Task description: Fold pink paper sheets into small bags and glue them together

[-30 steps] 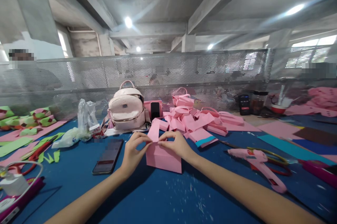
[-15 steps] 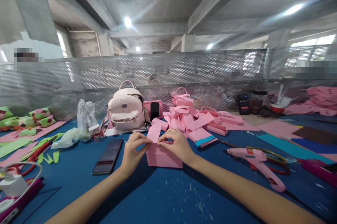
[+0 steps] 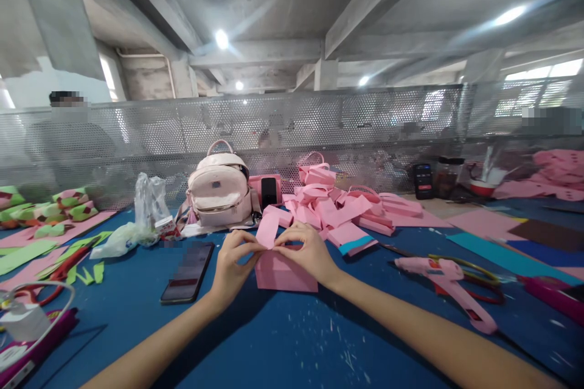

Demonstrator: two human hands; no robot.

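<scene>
Both my hands work on a small pink felt bag (image 3: 286,273) in front of me, its flat front panel toward me. A pink felt strip (image 3: 267,229) rises from its upper edge. My left hand (image 3: 235,260) pinches the edge from the left with thumb and index finger. From the right, my right hand (image 3: 306,250) pinches the same edge, its fingertips close to the left ones. The fingers partly hide where strip and bag meet. A black phone (image 3: 188,272) lies left of my left hand.
A pink glue gun (image 3: 449,285) and yellow-and-red-handled scissors (image 3: 479,276) lie right. Behind are a pale backpack (image 3: 219,191), a pile of pink felt pieces (image 3: 335,206) and a perforated metal screen (image 3: 292,121). Red-handled scissors (image 3: 68,264) and a white charger (image 3: 22,319) lie left.
Both hands keep their pinch on the felt bag, with barely any movement. Behind the screen at left, a person has shifted slightly to the right.
</scene>
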